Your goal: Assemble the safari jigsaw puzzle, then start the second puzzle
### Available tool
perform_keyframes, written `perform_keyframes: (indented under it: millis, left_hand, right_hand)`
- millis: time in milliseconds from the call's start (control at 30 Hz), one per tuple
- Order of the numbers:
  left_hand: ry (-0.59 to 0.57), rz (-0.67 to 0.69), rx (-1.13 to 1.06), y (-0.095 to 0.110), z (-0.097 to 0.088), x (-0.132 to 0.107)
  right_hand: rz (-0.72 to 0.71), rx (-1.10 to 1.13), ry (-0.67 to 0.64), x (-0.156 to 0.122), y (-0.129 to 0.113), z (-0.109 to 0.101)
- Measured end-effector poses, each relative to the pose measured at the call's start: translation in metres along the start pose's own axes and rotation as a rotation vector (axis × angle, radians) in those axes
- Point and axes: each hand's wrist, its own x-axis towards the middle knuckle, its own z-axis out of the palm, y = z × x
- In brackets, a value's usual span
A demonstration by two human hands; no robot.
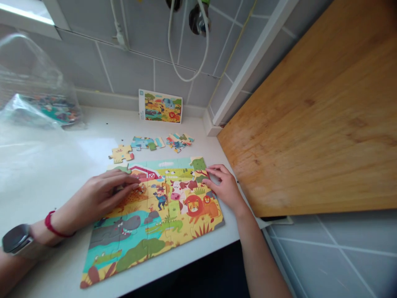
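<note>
From the head view we see the plastic bag [37, 95] blurred at left, our left hand [99, 194] lying flat and slack, hiding part of the jigsaw puzzle [161, 223] on the white counter [46, 165], our right hand [225, 186] loosely curled, fingertips pressing its upper-right pieces, grasping nothing.

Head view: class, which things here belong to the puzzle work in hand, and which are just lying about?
In use: jigsaw puzzle, touched by the left hand and right hand; loose pieces behind it; picture card standing behind them.
Lying about: wooden board on the right; white cable hanging above.
</note>
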Motion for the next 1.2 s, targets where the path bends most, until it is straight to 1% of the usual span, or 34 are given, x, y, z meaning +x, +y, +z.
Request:
perform_keyframes:
  millis: [100,300,533,600,767,900,1000,1100,1200]
  left_hand:
    - [-0.008,-0.012,0.002,0.001,0.0,0.001]
    - [0.01,-0.03,0.003,-0.001,0.001,0.0]
    - [0.011,-0.057,-0.017,-0.001,0.001,0.001]
    - [-0.001,-0.069,-0.017,-0.003,0.002,0.0]
    - [-0.001,-0.047,-0.006,-0.009,0.004,-0.004]
    - [0.019,-0.046,-0.005,-0.009,0.005,-0.004]
    - [0.022,-0.047,-0.01,-0.007,0.004,-0.003]
    - [0.022,-0.047,-0.016,-0.006,0.004,-0.002]
    - [0.021,-0.048,-0.016,-0.007,0.004,-0.002]
  right_hand:
    - [0.016,-0.007,-0.01,0.0,0.002,-0.002]
    - [0.001,-0.03,0.001,-0.001,0.004,-0.004]
    - [-0.034,-0.033,0.0,-0.001,0.001,-0.006]
    - [-0.048,-0.058,-0.016,-0.002,-0.001,-0.005]
    - [-0.081,-0.123,-0.088,-0.004,-0.002,-0.003]
    - [-0.089,-0.11,-0.085,-0.003,-0.002,-0.001]
    - [-0.114,-0.013,-0.004,-0.002,-0.002,-0.002]
    - [-0.111,0.067,0.135,0.001,-0.002,-0.004]
    - [-0.087,0.09,0.268,0.002,0.0,-0.008]
